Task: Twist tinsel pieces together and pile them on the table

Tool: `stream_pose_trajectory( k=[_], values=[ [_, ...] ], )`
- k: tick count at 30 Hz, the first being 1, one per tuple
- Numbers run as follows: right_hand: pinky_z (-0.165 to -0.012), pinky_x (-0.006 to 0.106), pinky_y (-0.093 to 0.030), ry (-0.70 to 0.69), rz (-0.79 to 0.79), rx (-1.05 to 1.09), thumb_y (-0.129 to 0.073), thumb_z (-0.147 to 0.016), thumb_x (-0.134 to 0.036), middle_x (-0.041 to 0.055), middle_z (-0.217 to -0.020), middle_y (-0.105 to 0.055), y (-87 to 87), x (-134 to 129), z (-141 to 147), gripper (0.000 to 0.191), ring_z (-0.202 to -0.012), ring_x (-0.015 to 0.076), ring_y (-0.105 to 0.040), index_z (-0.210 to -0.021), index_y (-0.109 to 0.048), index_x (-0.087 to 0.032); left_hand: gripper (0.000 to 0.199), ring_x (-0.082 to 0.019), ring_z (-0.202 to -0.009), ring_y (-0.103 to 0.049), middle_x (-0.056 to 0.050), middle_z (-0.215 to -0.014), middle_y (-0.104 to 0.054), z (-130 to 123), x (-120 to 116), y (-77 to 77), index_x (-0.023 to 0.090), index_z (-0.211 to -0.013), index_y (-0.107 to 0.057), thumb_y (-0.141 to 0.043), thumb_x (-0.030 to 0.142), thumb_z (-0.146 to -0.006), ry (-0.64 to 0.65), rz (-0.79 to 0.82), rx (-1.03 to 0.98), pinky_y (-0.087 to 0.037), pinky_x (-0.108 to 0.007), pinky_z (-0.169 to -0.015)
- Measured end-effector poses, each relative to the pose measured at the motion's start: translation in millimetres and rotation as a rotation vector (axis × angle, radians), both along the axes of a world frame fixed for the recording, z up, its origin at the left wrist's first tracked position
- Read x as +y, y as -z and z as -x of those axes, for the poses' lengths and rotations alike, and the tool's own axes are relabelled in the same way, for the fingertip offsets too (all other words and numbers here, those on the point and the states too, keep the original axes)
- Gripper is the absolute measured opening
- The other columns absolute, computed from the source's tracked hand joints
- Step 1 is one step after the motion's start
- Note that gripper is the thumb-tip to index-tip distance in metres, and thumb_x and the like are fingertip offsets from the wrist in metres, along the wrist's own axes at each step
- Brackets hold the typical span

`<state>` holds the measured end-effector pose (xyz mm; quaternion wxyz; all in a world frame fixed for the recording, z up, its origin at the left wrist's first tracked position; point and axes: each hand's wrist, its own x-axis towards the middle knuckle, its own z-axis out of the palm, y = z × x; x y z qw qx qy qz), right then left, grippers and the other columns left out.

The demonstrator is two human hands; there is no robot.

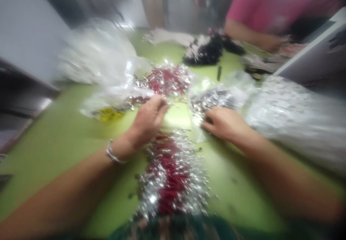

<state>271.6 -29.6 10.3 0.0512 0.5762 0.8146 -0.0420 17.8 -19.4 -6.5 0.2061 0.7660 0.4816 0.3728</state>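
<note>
A long pile of small red pieces with shiny silvery ends (173, 175) lies on the green table (102, 182) in front of my body. My left hand (151, 117), above a silver bracelet at the wrist, has its fingers pinched together beside a second red and silver heap (170, 79); what they hold is too blurred to make out. At the edge of an open clear bag of small metal parts (212, 101), my right hand (223, 123) is closed, its fingertips against the parts. Anything inside its grip is hidden.
Large clear plastic bags (97, 52) stand at the back left, with a yellow item (109, 114) under their edge. Another bulky bag (294, 114) lies at the right. Black-ended pieces (207, 50) lie farther back. A person in a pink top (259, 9) works across the table.
</note>
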Motion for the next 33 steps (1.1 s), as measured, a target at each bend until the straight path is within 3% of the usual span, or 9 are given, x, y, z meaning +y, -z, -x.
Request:
stream_pose_trajectory(
  k=[3,6,9,13,15,18,22,27,33],
  values=[
    [-0.054,0.028,-0.031,-0.054,-0.001,-0.056,-0.053,-0.09,-0.037,0.0078,-0.089,-0.065,0.5,-6.5,7.0,0.023,-0.074,0.0192,-0.057,-0.081,-0.063,-0.019,0.005,-0.01,-0.061,-0.047,0.001,-0.069,-0.051,6.2,4.3,0.8,0.019,-0.086,-0.052,-0.052,0.021,-0.091,-0.029,0.029,-0.305,-0.041,-0.023,-0.056],
    [-0.055,0.03,-0.03,-0.075,-0.029,-0.093,-0.047,-0.093,-0.028,0.0092,-0.087,-0.064,4.0,-7.9,11.1,0.024,-0.075,0.0198,-0.057,-0.079,-0.063,-0.017,0.009,-0.009,-0.057,-0.046,0.002,-0.066,-0.05,10.1,8.8,3.8,0.018,-0.087,-0.056,-0.054,0.025,-0.091,-0.032,0.158,-0.419,-0.04,-0.021,-0.052],
    [-0.056,0.031,-0.03,-0.073,-0.117,-0.021,-0.045,-0.092,-0.023,0.0108,-0.084,-0.063,8.9,-7.3,12.3,0.024,-0.07,0.0192,-0.055,-0.076,-0.061,-0.016,0.021,-0.008,-0.055,-0.046,0.001,-0.063,-0.052,6.8,6.9,4.7,0.016,-0.076,-0.059,-0.054,0.029,-0.091,-0.013,0.276,-0.356,-0.042,-0.022,-0.053],
    [-0.058,0.029,-0.035,-0.034,-0.246,0.445,-0.045,-0.09,-0.022,0.0045,-0.07,-0.06,12.0,-9.6,12.8,0.017,-0.059,0.014,-0.049,-0.078,-0.057,-0.017,0.017,-0.012,-0.07,-0.058,-0.003,-0.078,-0.066,-6.9,-5.3,4.7,0.016,-0.082,-0.067,-0.058,0.029,-0.088,0.123,0.36,-0.236,-0.05,-0.025,-0.066],
    [-0.056,0.026,-0.036,-0.012,-0.218,0.677,-0.047,-0.091,-0.023,-0.0005,-0.062,-0.057,12.7,-13.2,15.8,0.015,-0.053,0.0116,-0.046,-0.08,-0.056,-0.019,0.017,-0.012,-0.073,-0.06,-0.003,-0.081,-0.068,-13.9,-12.5,5.1,0.016,-0.083,-0.069,-0.059,0.029,-0.087,0.174,0.369,-0.177,-0.051,-0.026,-0.069],
    [-0.055,0.024,-0.038,-0.079,-0.115,0.852,-0.051,-0.091,-0.024,-0.0017,-0.064,-0.058,14.9,-20.2,24.4,0.012,-0.054,0.0103,-0.048,-0.083,-0.058,-0.018,0.017,-0.012,-0.072,-0.061,-0.003,-0.08,-0.07,-20.4,-20.4,5.7,0.016,-0.083,-0.071,-0.06,0.029,-0.087,0.195,0.373,-0.134,-0.051,-0.026,-0.07],
    [-0.061,0.024,-0.042,-0.181,-0.076,0.921,-0.055,-0.09,-0.019,-0.0006,-0.07,-0.062,17.6,-27.2,35.1,0.009,-0.061,0.0104,-0.053,-0.085,-0.062,-0.017,0.017,-0.011,-0.069,-0.06,-0.002,-0.078,-0.07,-21.2,-23.6,6.1,0.016,-0.082,-0.071,-0.059,0.026,-0.087,0.227,0.341,-0.122,-0.049,-0.023,-0.066],
    [-0.061,0.023,-0.043,-0.172,-0.137,0.959,-0.055,-0.091,-0.017,-0.0013,-0.067,-0.061,18.0,-29.5,36.8,0.011,-0.06,0.01,-0.053,-0.084,-0.063,-0.016,0.02,-0.011,-0.068,-0.061,-0.003,-0.077,-0.071,-19.8,-23.6,5.0,0.016,-0.081,-0.072,-0.057,0.028,-0.089,0.235,0.319,-0.112,-0.049,-0.022,-0.064],
    [-0.063,0.024,-0.043,-0.302,-0.225,0.854,-0.055,-0.091,-0.018,0.0029,-0.073,-0.066,20.9,-23.6,29.9,0.013,-0.065,0.0115,-0.057,-0.083,-0.066,-0.015,0.021,-0.011,-0.067,-0.061,-0.003,-0.076,-0.071,-17.6,-23.9,11.6,0.016,-0.083,-0.071,-0.056,0.028,-0.091,0.25,0.181,-0.014,-0.048,-0.023,-0.065]
  ],
)
